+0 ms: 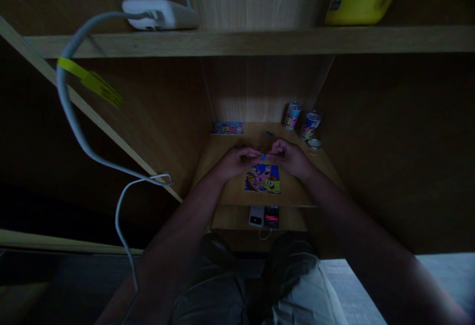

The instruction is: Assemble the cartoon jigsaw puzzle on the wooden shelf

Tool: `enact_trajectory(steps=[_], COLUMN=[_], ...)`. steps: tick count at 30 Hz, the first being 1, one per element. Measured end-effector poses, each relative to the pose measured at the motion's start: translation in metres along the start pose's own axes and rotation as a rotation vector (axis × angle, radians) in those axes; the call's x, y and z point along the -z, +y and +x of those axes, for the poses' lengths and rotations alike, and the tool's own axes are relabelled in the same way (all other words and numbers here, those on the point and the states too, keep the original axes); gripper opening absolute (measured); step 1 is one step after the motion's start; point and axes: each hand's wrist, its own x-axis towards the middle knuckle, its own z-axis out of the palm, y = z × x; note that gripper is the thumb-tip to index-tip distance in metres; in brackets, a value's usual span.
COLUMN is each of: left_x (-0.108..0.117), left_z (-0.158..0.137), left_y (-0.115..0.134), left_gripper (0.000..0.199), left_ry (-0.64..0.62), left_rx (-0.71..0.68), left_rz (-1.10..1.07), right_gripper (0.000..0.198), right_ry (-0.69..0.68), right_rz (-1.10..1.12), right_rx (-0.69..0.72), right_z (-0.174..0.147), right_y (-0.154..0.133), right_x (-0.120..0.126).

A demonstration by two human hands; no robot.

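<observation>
A small blue jigsaw puzzle piece (263, 157) sits between the fingertips of my two hands. My left hand (237, 161) pinches at it from the left, thumb and fingers brought together. From the other side, my right hand (288, 158) is closed too, with its fingertips at the piece. Just below the hands lies a largely assembled jigsaw puzzle (262, 179) with colourful cartoon figures, its top edge uneven. A few loose dark-blue pieces (269, 133) rest on the wooden desk surface (230, 197) beyond my hands.
At the back left lies a cartoon picture card (227, 128). Two printed cans (292, 116) (310, 126) stand back right, near a round metal lid (314, 144). Below are a power bank (256, 215) and a phone (271, 217). A white cable (69, 102) hangs left from the upper shelf (237, 43).
</observation>
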Motion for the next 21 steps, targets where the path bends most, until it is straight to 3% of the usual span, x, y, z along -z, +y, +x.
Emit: enact_trajectory(steps=[12,16,21], left_x=[-0.001,0.008,0.02], left_z=[0.005,0.003,0.0], left_y=[-0.002,-0.001,-0.001], left_gripper=[0.029,0.028,0.028], left_ry=[-0.025,0.051,0.028], left_rx=[0.048,0.086,0.12], left_rz=[0.013,0.068,0.151], right_gripper=[0.043,0.038,0.036], right_ry=[-0.075,-0.068,-0.233], right_rz=[-0.079,-0.142,-0.203], right_rx=[0.046,0.101,0.243], right_z=[-0.003,-0.003,-0.002], right_y=[-0.009,-0.007,-0.005], right_x=[-0.007,-0.002,0.005])
